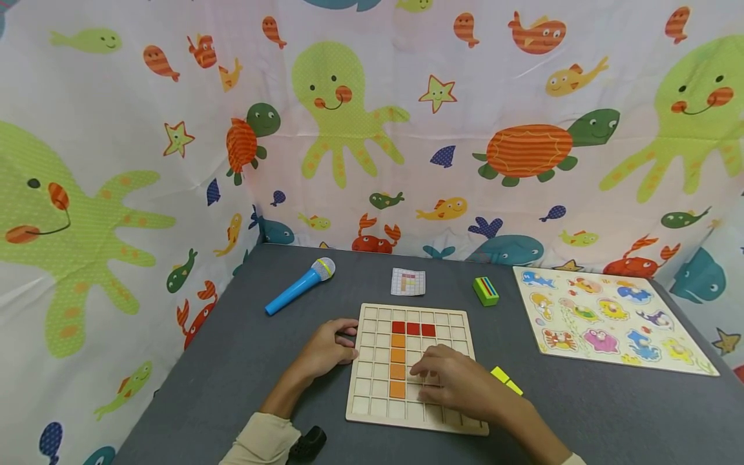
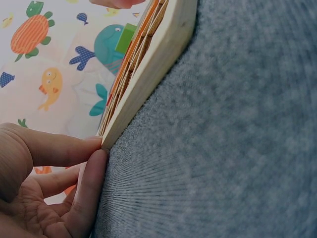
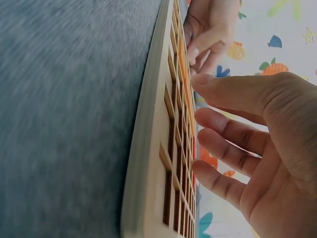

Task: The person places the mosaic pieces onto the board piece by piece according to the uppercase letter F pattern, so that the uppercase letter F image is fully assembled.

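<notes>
A wooden grid board [image 1: 372, 414] lies on the grey table, with three red squares [image 1: 413, 329] in a row and a column of orange squares [image 1: 398, 355] below the leftmost red one. My left hand [image 1: 325, 349] rests at the board's left side; in the left wrist view its fingertips [image 2: 91, 145] touch the edge. Over the board's lower right part, my right hand [image 1: 459, 384] has bent, spread fingers. In the right wrist view, its fingertips [image 3: 205, 116] are close to the grid, and no piece shows between them. The hand covers some cells.
Yellow squares [image 1: 507, 381] lie right of the board, partly behind the right forearm. Behind it are a printed pattern card [image 1: 409, 282] and a green block with coloured stripes [image 1: 485, 292]. A blue toy microphone [image 1: 299, 287] lies back left, an animal puzzle board [image 1: 616, 323] at right.
</notes>
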